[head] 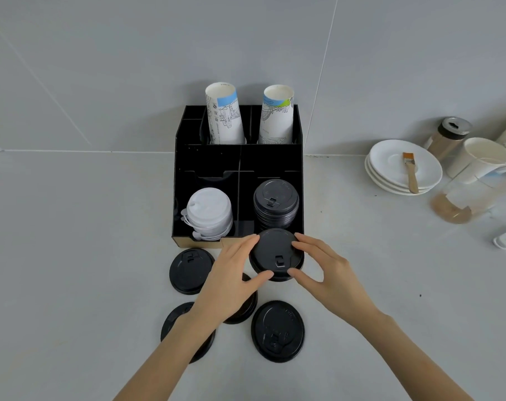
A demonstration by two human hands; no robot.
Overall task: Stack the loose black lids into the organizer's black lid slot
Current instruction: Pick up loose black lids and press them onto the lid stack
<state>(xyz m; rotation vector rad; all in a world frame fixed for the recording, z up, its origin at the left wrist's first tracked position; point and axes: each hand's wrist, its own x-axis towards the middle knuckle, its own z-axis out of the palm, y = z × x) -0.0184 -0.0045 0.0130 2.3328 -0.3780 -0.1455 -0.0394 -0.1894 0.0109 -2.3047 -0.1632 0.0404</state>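
A black lid (274, 253) is held just in front of the organizer (208, 160), with my left hand (231, 282) gripping its left rim and my right hand (324, 273) its right rim. Behind it, the organizer's front right slot holds a stack of black lids (275, 204). The front left slot holds white lids (209, 212). Loose black lids lie on the counter: one at the left (189, 270), one at the lower right (277, 331), one under my left wrist (173, 322), and one (247, 308) mostly hidden by my left hand.
Two stacks of printed paper cups (224, 114) stand in the organizer's back row. At the right are stacked white saucers (402, 169) with a brush (410, 172), paper cups (483, 160), a shaker jar (448, 137) and a glass jug (465, 198).
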